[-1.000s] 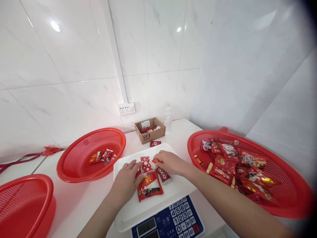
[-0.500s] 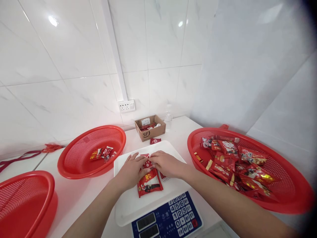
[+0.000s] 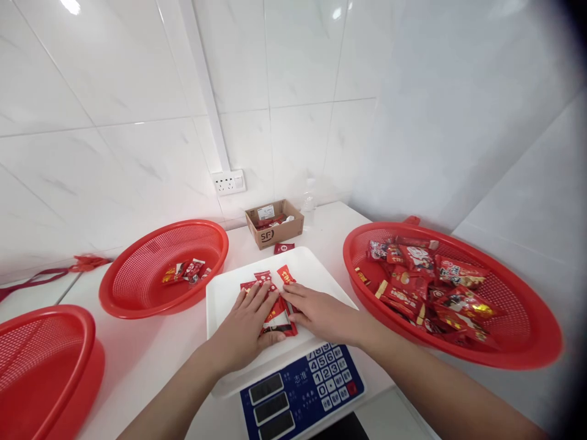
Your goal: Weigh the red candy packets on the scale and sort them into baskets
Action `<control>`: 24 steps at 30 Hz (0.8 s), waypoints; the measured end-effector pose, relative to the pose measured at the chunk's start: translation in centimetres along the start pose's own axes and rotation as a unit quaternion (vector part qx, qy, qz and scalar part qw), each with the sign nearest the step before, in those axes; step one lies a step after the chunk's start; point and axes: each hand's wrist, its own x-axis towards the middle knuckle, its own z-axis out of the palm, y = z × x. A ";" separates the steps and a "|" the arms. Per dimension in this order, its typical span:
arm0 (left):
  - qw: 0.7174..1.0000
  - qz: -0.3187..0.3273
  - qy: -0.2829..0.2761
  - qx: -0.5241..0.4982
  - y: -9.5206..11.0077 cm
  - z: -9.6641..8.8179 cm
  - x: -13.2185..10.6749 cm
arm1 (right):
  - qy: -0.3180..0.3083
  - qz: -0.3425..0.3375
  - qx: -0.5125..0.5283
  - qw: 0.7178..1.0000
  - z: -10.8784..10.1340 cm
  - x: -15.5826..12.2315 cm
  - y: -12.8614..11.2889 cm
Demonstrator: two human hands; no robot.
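Note:
A white tray (image 3: 316,272) sits on a blue-faced scale (image 3: 302,391) in front of me. Several red snack packets (image 3: 277,278) lie on the tray. My left hand (image 3: 245,327) rests flat on the packets with its fingers stretched out. My right hand (image 3: 321,311) lies flat beside it, fingers pointing left and touching the packets. A larger red packet (image 3: 280,319) shows between the two hands. Neither hand grips anything.
A big red basket (image 3: 527,342) full of red packets stands to the right. A red basket (image 3: 137,299) with a few packets stands to the left, another red basket (image 3: 41,360) at the near left. A cardboard box (image 3: 274,223) and a wall socket (image 3: 228,181) are behind the tray.
Both hands have drawn toward me and flattened over the packets. A few small packets now lie uncovered at the tray's far side. The view has tilted down a little.

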 end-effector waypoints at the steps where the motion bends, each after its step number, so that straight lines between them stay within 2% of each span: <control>1: 1.000 -0.002 0.003 -0.002 0.0 0.0 -0.2 | 0.004 0.003 0.007 1.000 0.0 -0.4 -0.1; 5: 1.000 -0.023 0.008 -0.009 0.0 -0.6 -1.5 | 0.023 0.030 0.037 0.999 -0.4 -2.5 0.0; 10: 0.999 -0.014 -0.023 -0.017 -0.1 -0.3 -2.4 | 0.021 0.057 0.055 0.997 -0.1 -4.7 0.5; 14: 1.000 -0.018 -0.014 -0.012 0.1 0.1 -2.2 | 0.035 0.049 0.022 0.998 0.6 -3.7 0.0; 21: 1.000 0.000 0.012 0.010 0.9 0.4 -3.2 | 0.110 -0.034 -0.035 0.993 2.2 -1.2 -0.2; 24: 0.997 0.023 0.058 0.044 0.4 1.1 -3.7 | 0.147 -0.033 -0.018 0.988 1.8 -1.6 -0.1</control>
